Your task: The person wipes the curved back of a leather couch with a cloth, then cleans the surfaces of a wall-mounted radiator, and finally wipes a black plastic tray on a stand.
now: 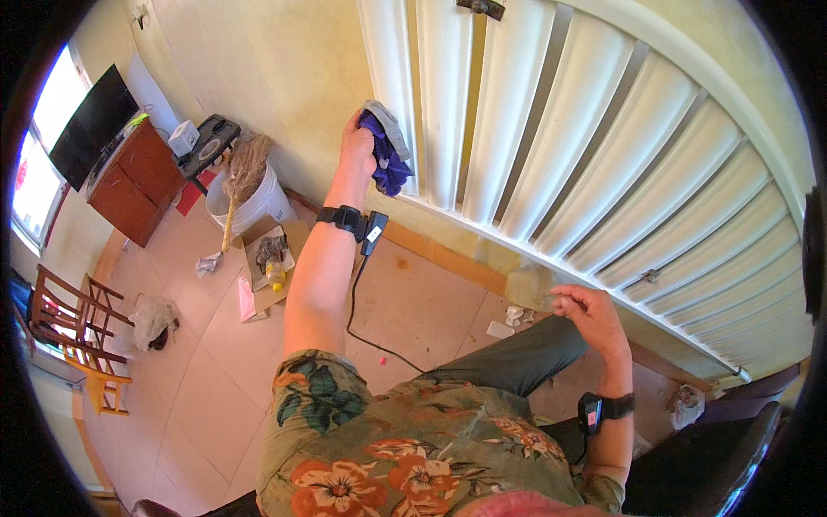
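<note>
A wall-mounted white metal radiator [526,123] with wide vertical fins stands before me. My left hand [357,143] grips a bunched purple and grey cloth [389,155] against the radiator's left end fin. Just below the radiator's lower edge, my right hand [585,310] hangs in front of the wall, its fingers loosely curled; no object shows in it. Each forearm wears a black strap with a small device, and a black cable runs from the left one.
A white bucket [274,200] holds a straw broom [249,169]. Beside it lie an open cardboard box [294,249] and a yellow-capped bottle [275,276]. Wooden chairs [84,310], a plastic bag [152,320] and a television [94,126] on a brown cabinet [136,184] are at left.
</note>
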Demonstrator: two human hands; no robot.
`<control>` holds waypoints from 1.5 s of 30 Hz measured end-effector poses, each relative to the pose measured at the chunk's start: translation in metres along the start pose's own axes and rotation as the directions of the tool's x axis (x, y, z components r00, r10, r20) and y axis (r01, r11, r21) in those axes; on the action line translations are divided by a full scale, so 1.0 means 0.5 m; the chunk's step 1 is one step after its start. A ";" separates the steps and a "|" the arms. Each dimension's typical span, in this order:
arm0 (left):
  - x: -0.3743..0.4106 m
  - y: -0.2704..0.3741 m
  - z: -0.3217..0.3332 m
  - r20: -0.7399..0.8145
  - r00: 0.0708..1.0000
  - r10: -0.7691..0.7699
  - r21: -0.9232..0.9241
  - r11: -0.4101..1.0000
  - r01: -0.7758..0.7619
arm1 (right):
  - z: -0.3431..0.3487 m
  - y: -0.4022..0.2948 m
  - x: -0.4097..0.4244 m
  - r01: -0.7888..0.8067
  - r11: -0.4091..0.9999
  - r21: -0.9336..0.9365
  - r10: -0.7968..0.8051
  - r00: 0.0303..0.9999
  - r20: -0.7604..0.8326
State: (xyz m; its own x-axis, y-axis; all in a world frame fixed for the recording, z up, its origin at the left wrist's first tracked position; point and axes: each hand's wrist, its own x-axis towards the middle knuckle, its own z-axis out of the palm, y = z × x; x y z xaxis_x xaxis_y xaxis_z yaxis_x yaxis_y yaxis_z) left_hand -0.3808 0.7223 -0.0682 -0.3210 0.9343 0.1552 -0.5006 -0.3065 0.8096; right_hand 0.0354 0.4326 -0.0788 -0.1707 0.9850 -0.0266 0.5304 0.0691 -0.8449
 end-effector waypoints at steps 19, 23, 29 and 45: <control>0.071 0.059 0.039 -0.029 0.939 0.342 0.305 0.898 -0.318 | 0.018 -0.004 0.021 0.008 0.999 0.043 -0.009 0.999 0.032; -0.052 -0.084 0.004 -0.103 0.988 0.114 0.337 0.939 -0.073 | 0.035 0.007 0.022 0.033 0.997 0.066 -0.034 0.999 0.018; -0.213 -0.150 0.059 -0.216 0.970 0.116 0.088 0.991 -0.099 | 0.029 -0.007 -0.008 0.025 0.995 0.101 -0.027 1.000 0.014; -0.762 -0.243 0.580 0.998 -0.046 0.048 -0.063 0.914 -0.402 | -0.076 0.176 -0.244 0.546 0.277 0.791 0.443 0.658 -0.609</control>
State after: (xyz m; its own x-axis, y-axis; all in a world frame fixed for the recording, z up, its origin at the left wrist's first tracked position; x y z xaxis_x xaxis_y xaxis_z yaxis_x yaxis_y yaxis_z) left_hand 0.0355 0.4564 -0.0616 0.7927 0.1242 0.5968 -0.3788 -0.6667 0.6419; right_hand 0.1342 0.3246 -0.1295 0.6283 0.7752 -0.0660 -0.6028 0.4314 -0.6712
